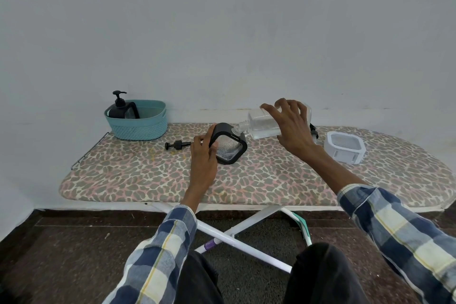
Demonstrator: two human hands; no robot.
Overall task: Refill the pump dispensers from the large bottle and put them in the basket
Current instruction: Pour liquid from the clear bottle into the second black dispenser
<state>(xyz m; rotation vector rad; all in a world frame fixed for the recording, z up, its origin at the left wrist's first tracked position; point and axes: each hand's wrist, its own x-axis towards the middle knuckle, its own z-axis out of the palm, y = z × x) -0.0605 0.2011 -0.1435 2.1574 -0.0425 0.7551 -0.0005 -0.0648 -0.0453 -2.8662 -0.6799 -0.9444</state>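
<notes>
Fingers (283, 106) of the right hand (293, 128) curl over the large clear plastic bottle (261, 124), tipped so its neck meets the black-framed clear dispenser (228, 143), which the left hand (203, 155) grips, right of the teal woven plastic basket (138, 123) on the leopard-print ironing board (172, 177).

Bare room, ironing board (148, 175) against a plain wall (222, 20)

Leopard-print cover, white crossed legs (246, 237); dark, seemingly stone floor (61, 242).

basket (138, 122) left (dispenser (120, 106) inside), holder (344, 147) right
</notes>
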